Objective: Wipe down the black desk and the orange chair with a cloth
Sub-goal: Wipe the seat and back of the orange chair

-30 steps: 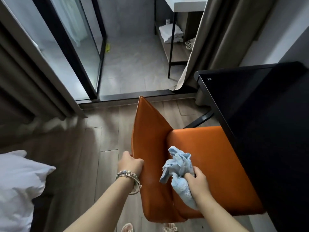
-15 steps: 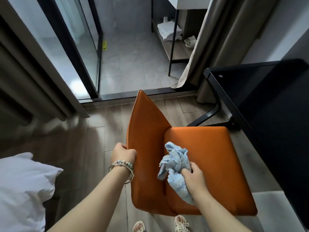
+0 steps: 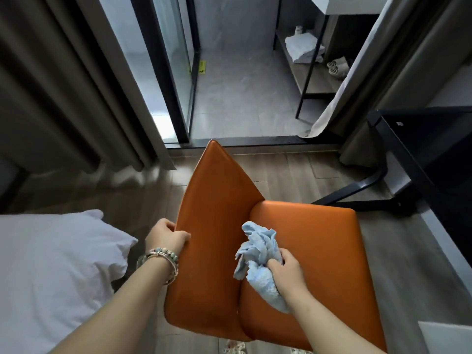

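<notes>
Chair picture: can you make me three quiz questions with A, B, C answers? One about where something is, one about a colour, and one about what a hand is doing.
1. Where is the white pillow?
A. To the left of the chair
B. On the chair
C. Under the chair

2. What colour is the cloth?
A. Red
B. Light blue
C. Green

3. What is the left hand doing?
A. Hanging free
B. Holding a cup
C. Gripping the edge of the chair's back

Answers:
1. A: the pillow lies off the chair's left side, not on it or under it.
2. B: the bunched cloth in the right hand is pale blue.
3. C: the thumb and fingers curl round the edge of the orange back.
</notes>
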Tool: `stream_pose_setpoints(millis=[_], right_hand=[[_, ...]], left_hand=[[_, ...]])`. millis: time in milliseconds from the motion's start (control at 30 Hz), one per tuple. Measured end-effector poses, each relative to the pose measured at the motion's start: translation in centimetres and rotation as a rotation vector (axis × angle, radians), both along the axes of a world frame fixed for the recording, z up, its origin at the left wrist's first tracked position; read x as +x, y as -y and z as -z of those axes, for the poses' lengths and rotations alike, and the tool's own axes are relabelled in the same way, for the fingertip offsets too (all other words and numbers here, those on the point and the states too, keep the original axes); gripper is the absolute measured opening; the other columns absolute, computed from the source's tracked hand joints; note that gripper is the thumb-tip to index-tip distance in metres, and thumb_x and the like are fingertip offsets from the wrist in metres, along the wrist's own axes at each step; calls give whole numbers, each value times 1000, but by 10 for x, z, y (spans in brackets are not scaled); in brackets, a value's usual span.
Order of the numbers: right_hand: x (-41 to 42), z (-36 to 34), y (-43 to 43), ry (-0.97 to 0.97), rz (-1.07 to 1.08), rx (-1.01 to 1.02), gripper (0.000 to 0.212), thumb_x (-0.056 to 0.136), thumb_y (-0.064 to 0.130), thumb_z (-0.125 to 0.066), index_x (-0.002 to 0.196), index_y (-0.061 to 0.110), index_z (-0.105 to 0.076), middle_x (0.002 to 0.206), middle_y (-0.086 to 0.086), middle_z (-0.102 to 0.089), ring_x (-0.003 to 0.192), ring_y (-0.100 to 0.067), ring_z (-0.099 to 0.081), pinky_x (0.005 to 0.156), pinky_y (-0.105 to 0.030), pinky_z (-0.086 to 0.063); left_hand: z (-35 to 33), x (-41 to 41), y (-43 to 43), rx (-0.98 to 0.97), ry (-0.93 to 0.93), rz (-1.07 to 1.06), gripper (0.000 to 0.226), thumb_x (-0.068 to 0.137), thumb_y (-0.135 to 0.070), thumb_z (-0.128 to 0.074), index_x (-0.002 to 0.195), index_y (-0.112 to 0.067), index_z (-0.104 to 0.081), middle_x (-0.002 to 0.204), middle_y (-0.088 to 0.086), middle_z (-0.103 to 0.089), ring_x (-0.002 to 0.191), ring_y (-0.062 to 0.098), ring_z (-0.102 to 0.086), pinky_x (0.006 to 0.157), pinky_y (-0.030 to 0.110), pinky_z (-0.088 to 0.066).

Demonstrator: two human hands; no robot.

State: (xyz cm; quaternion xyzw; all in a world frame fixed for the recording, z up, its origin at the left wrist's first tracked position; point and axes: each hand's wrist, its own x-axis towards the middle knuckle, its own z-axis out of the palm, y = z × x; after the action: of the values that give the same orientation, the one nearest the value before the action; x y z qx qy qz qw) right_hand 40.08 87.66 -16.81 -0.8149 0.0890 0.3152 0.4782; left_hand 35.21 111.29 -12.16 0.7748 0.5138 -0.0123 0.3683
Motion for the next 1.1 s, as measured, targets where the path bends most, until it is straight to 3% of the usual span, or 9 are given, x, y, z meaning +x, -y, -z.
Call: stream_pose_setpoints(millis=[200, 367, 467, 533, 667, 733, 800, 933, 1100], right_hand=[[-9, 1, -17, -13, -52, -48, 32, 82, 23, -50, 111, 30, -58, 101, -1, -65, 100, -27, -58, 93, -51, -45], [-11, 0, -28, -11, -72, -43, 27, 81, 20, -50, 103, 30, -60, 96, 1, -66, 98, -26, -58, 93, -51, -44], [-9, 1, -28, -6, -72, -24, 27, 79, 16, -49, 99, 30, -60, 91, 3, -65, 95, -26, -58, 92, -50, -45], [-6, 3, -22, -7, -61, -15, 33, 79, 16, -49, 108, 30, -58, 95, 3, -65, 94, -25, -59, 91, -50, -46], [5, 5, -3, 25, -5, -15, 48, 81, 16, -51, 125, 38, -47, 109, 3, -62, 103, -23, -57, 94, -50, -44], [16, 8, 9, 60, 13, -29, 55, 83, 15, -50, 132, 39, -41, 116, 4, -59, 111, -24, -52, 98, -49, -42], [30, 12, 19, 104, 18, -49, 60, 84, 13, -49, 135, 40, -36, 121, 7, -56, 117, -23, -48, 101, -48, -39], [68, 32, 37, 226, 10, -146, 66, 84, 12, -49, 141, 41, -30, 126, 0, -50, 118, -24, -42, 101, -43, -36], [128, 68, 55, 293, -87, -467, 63, 86, 20, -48, 141, 45, -28, 127, -3, -43, 115, -24, -36, 100, -44, -27]], left_hand=[[0, -24, -28, 18, -38, -21, 25, 74, -25, -73, 80, -20, -49, 75, 0, -58, 74, 24, -58, 72, 35, -49], [3, -30, -28, 34, -51, -5, 27, 79, -28, -68, 90, -18, -46, 77, 1, -56, 75, 24, -57, 75, 37, -50], [3, -31, -23, 85, -60, 51, 30, 82, -30, -63, 100, -19, -42, 94, 4, -59, 80, 25, -58, 73, 38, -51], [1, -27, -19, 255, -31, 122, 38, 82, -28, -61, 114, -20, -43, 113, 3, -53, 96, 25, -56, 75, 38, -50], [3, -3, -10, 680, -90, 473, 63, 80, -34, -63, 136, -22, -36, 146, 6, -26, 135, 27, -24, 103, 43, -36], [11, 15, -4, 749, -213, 613, 68, 82, -42, -58, 139, -30, -24, 152, 2, 1, 141, 26, 1, 112, 46, -17], [18, 35, 0, 767, -288, 672, 69, 82, -46, -55, 139, -35, -18, 150, -1, 19, 140, 27, 16, 112, 54, -6], [27, 71, 0, 805, -255, 552, 77, 78, -47, -59, 141, -36, -15, 149, -2, 21, 137, 28, 20, 108, 62, -9], [35, 117, -4, 838, -256, 371, 82, 76, -44, -62, 142, -34, -14, 150, -2, 7, 137, 32, 5, 105, 63, -15]])
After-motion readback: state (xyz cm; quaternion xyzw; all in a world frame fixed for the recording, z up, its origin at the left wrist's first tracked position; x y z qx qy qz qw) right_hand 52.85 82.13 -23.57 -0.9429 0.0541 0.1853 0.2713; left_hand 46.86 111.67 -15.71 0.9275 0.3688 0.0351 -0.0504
